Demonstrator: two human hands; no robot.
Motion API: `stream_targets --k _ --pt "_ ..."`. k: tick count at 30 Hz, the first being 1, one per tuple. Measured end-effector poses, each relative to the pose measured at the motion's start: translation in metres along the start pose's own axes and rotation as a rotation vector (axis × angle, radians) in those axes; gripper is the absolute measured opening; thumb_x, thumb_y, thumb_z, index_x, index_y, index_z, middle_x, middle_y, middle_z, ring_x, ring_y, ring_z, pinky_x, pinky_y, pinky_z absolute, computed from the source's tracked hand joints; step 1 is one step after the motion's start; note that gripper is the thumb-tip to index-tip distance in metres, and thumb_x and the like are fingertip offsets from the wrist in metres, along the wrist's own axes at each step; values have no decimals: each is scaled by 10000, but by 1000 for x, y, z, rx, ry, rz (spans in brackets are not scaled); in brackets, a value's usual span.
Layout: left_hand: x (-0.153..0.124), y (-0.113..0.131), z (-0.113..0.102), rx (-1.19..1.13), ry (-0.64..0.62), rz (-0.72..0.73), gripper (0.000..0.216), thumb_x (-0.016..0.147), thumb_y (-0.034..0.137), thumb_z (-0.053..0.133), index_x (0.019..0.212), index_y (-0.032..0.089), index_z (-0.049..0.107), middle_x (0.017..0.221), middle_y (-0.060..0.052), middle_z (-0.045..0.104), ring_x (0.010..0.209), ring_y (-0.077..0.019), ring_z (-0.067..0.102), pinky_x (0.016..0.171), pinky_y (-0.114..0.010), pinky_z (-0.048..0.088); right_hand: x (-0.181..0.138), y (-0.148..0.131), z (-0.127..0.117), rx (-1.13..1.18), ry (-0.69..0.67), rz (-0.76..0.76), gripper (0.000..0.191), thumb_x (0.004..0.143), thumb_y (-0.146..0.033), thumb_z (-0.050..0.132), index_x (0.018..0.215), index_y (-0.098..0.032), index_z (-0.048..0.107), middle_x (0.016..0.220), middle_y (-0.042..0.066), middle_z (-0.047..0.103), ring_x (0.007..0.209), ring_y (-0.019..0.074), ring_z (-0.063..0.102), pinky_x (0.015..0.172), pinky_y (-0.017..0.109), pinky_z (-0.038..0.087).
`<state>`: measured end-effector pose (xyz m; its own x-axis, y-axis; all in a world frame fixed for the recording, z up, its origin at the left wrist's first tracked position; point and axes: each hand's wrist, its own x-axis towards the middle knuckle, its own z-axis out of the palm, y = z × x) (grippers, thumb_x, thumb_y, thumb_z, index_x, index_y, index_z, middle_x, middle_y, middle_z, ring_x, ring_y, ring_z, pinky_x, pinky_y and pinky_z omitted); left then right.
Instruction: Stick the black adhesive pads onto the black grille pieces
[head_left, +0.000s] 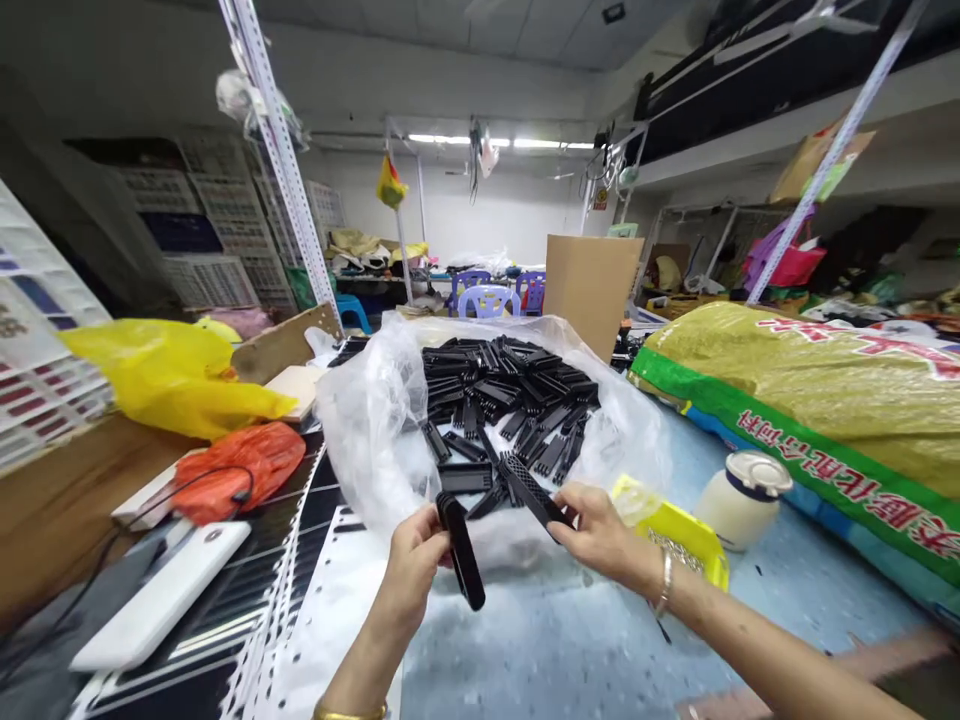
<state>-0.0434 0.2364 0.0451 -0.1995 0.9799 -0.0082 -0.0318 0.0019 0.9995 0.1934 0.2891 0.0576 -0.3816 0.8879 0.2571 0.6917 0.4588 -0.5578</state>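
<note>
My left hand (417,556) is closed on a long black plastic piece (462,550) with rounded ends, held tilted above the blue work surface (517,640). Between the fingers and thumb of my right hand (592,528) is a second black piece (531,490), its upper face covered in rows of small holes or bumps. The two held pieces are apart. Just beyond my hands, many similar black plastic pieces (517,385) lie heaped in an opened clear plastic bag (371,415). What the pieces are for cannot be made out.
Right of my right hand sit a yellow tray (686,535) of small metal parts and a white jar (742,498). A large yellow-green sack (817,400) lies further right. On the left are a wire rack (281,560), a white power bank-like box (161,595) and an orange bag (244,470).
</note>
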Motion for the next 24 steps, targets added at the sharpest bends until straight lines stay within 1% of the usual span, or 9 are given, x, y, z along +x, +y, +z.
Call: stream_targets --k 3,5,8,11,14,18,19,21,24 --pt "-33 -25 0 327 85 162 118 710 272 554 645 205 482 516 58 456 476 -115 452 466 -227 314 -55 4 -3 -85 -131 -1 44 706 -146 552 721 -183 570 702 10 591 667 164 533 620 257 397" --pt "-48 -43 1 648 105 327 127 730 223 553 635 208 470 526 47 467 491 -125 459 495 -246 317 -83 12 5 -179 -234 -28 91 675 -99 564 729 -172 576 748 33 612 708 183 555 649 276 414" --pt "-60 -67 2 1061 49 573 106 721 125 546 650 202 533 594 -8 569 564 -169 531 552 -285 350 -106 25 24 -340 -317 -85 135 684 -37 568 767 -132 617 870 107 644 819 232 579 713 319 439" --pt "-67 -81 6 1295 -72 709 169 701 46 536 648 202 577 636 -37 611 611 -193 563 592 -309 376 -113 33 36 -372 -357 -106 159 723 -31 582 841 -110 655 951 134 654 905 263 579 778 349 453" --pt "-72 -83 8 1343 -183 695 163 707 49 550 688 199 610 691 -52 638 659 -209 586 632 -330 401 -115 36 38 -320 -371 -119 163 743 -68 620 889 -120 667 981 123 653 929 261 579 806 351 460" --pt "-76 -79 5 1226 -212 536 110 755 148 555 801 193 644 781 -71 684 734 -236 620 683 -362 436 -118 38 36 -268 -323 -113 334 733 -123 680 1063 -111 634 989 124 652 927 265 588 810 361 470" --pt "-77 -80 3 1189 -204 493 129 762 169 550 839 196 650 814 -73 699 751 -238 629 698 -365 445 -119 40 36 -257 -296 -109 375 742 -152 689 1108 -109 617 991 127 652 926 266 591 810 365 471" --pt "-77 -82 -3 1133 -161 422 197 763 203 548 927 205 657 885 -76 723 783 -244 647 732 -367 463 -119 43 36 -247 -247 -94 363 785 -221 678 1125 -115 609 974 129 653 906 263 599 800 366 472" --pt "-77 -86 -13 1112 -91 353 292 751 250 563 1022 195 658 935 -95 736 823 -268 665 767 -382 481 -116 45 36 -278 -243 -55 252 837 -289 638 1026 -122 649 913 123 646 863 256 602 775 358 466"
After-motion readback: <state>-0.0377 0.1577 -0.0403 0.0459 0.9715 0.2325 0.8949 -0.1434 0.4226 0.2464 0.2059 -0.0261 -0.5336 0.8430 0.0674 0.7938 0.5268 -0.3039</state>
